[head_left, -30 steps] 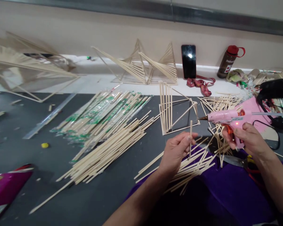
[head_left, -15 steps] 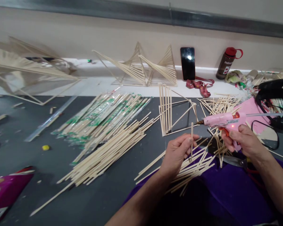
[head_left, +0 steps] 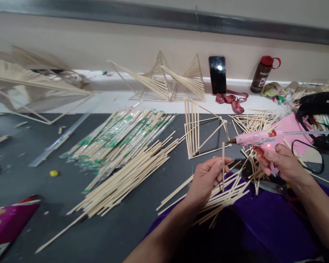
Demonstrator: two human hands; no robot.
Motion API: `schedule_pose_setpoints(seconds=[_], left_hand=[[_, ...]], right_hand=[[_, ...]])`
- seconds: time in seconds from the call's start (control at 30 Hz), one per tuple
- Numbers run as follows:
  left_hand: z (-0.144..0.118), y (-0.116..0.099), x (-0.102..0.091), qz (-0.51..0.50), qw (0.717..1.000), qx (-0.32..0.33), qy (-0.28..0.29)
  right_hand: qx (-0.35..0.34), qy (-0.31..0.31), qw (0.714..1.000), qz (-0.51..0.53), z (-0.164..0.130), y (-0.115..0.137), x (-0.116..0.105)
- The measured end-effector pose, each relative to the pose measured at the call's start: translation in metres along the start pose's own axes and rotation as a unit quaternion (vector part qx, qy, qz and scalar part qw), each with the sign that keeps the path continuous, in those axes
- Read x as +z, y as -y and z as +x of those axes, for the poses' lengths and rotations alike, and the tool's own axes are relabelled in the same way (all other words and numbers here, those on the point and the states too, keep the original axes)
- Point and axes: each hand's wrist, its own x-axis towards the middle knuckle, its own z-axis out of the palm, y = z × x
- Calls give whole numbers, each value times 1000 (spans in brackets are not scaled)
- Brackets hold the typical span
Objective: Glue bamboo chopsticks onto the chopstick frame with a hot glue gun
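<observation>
A short, thin, pale wooden stick (head_left: 223, 166) stands upright in the left hand (head_left: 205, 179), pinched near its lower half between thumb and fingertips, its top end rising clear above the hand. Just to the right of that top end is the brass nozzle of a pink plastic hot glue gun (head_left: 259, 140), which the right hand (head_left: 281, 164) holds by the grip; nozzle tip and stick top are very close, though contact cannot be told. The stick is straight, round and light tan, like the loose ones beneath it. The glue gun lies level, nozzle pointing left, with a small red light glowing on its body and a clear glue rod sticking out of its back to the right.

The left hand comes in from below, palm turned inward, fingers curled shut around the stick. The right hand is wrapped tight on the gun's handle, forearm angling in from the lower right.

Under both hands a scatter of similar wooden sticks (head_left: 222, 197) lies partly on the dark grey table (head_left: 126, 226) and partly on a purple cloth (head_left: 263, 223). Just behind the stick stands a small open frame built of glued sticks (head_left: 200, 128). Further left lies a large heap of long wooden sticks (head_left: 131, 171).
</observation>
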Motion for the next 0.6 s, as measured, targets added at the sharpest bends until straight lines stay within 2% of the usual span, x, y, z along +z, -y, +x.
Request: schedule_pose_setpoints(seconds=[0.37,0.6], left_hand=[[-1,-2,2,4,1000,-10,-7],[-1,-3,2,-3,1000,-11,0]], right_hand=[[-12,5,999,-31,0,-1,-2],[-23,2,1000,-14,1,-1,0]])
